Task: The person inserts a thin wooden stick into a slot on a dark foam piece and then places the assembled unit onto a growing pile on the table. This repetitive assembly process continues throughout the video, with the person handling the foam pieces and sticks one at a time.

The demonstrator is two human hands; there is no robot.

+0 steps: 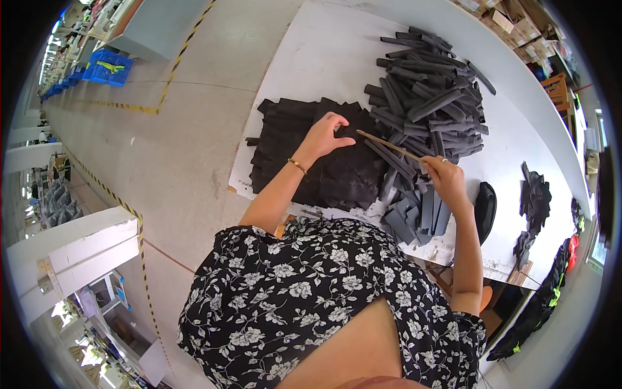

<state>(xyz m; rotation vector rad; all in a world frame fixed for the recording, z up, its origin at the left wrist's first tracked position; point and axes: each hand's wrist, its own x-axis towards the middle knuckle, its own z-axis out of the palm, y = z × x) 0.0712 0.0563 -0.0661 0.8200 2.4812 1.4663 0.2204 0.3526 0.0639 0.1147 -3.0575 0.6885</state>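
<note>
My right hand (444, 180) grips one end of a thin wooden stick (392, 146), which points left and away toward my left hand. My left hand (329, 135) is over a broad layer of flat black fabric pieces (291, 155); thumb and fingers curve apart, with nothing visible between them. The stick's far tip is just right of the left thumb, apart from it. Beyond the right hand lies a heap of dark grey tube-like pieces (434, 97). Nearer me, beside the right wrist, are loose flat grey strips (414, 217).
All this lies on a white table (311, 58). To the right are a black oval object (485, 211) and another bundle of dark pieces (535, 201). A blue crate (108, 67) stands on the floor at far left. Cardboard boxes (518, 29) are at far right.
</note>
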